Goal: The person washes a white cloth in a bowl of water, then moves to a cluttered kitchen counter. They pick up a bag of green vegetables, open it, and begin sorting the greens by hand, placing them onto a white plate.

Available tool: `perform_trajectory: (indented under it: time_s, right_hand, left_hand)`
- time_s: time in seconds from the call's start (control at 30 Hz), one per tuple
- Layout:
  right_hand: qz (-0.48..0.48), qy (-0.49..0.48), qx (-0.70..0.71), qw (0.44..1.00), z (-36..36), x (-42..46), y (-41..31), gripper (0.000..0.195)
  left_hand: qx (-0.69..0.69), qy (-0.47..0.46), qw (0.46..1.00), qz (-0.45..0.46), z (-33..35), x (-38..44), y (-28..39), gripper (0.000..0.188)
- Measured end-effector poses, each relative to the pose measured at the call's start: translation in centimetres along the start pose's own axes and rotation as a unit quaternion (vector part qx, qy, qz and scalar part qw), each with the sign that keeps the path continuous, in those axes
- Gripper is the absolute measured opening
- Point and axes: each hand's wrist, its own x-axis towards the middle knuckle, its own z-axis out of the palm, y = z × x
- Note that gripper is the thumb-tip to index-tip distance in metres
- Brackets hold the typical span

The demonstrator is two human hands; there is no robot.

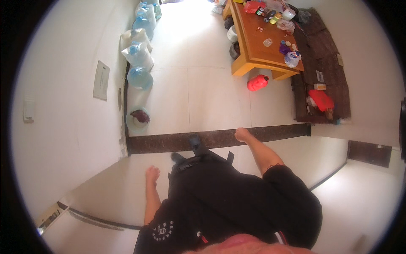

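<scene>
My left hand (153, 174) hangs at my side in the lower left of the head view, its fingers loosely curled, holding nothing that I can see. Swung forward over the dark stone threshold strip (215, 137), my right hand (243, 135) looks closed, and nothing shows in it. One dark slipper (194, 141) is on the strip and the other foot is just behind it. Ahead on the tiled floor a red bottle-shaped container (258, 83) is near the end of a wooden table (258, 54).
Along the left wall are large water bottles (140, 77), white bags (138, 56) and a pale bucket (138, 121) with something dark red inside. At right, a brown sofa (326, 63) flanks the table, which bears jars, plastic bags and scissors (260, 29).
</scene>
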Motion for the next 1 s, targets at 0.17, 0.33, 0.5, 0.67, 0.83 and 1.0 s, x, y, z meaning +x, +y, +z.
perform_trajectory:
  time_s: [0.17, 0.33, 0.5, 0.67, 0.83, 1.0]
  right_hand:
    - [-0.094, -0.003, -0.041, 0.995, 0.9, -2.3, -2.2, 0.02]
    - [-0.099, 0.022, -0.079, 0.992, 3.5, -3.0, 0.9, 0.022]
    - [-0.01, 0.046, 0.076, 0.996, 2.6, -4.8, -4.8, 0.024]
    - [0.05, 0.016, 0.134, 0.99, 0.1, -8.4, -7.9, 0.028]
    - [0.067, -0.02, 0.149, 0.986, 1.6, -9.4, -8.7, 0.027]
    - [0.039, 0.017, 0.143, 0.989, 3.2, -10.1, -9.5, 0.028]
  left_hand:
    - [0.094, 0.035, 0.995, -0.004, 1.5, 1.0, 1.8, 0.04]
    - [0.073, -0.006, 0.997, -0.004, 3.0, 1.2, 1.7, 0.039]
    - [0.137, 0.039, 0.99, -0.006, -1.8, 0.3, 0.5, 0.038]
    - [0.112, 0.048, 0.992, -0.036, -4.6, -0.8, -2.7, 0.036]
    - [0.081, 0.023, 0.995, -0.062, -7.2, -0.9, -5.2, 0.036]
    - [0.086, -0.006, 0.996, -0.028, -8.9, 0.8, -4.8, 0.038]
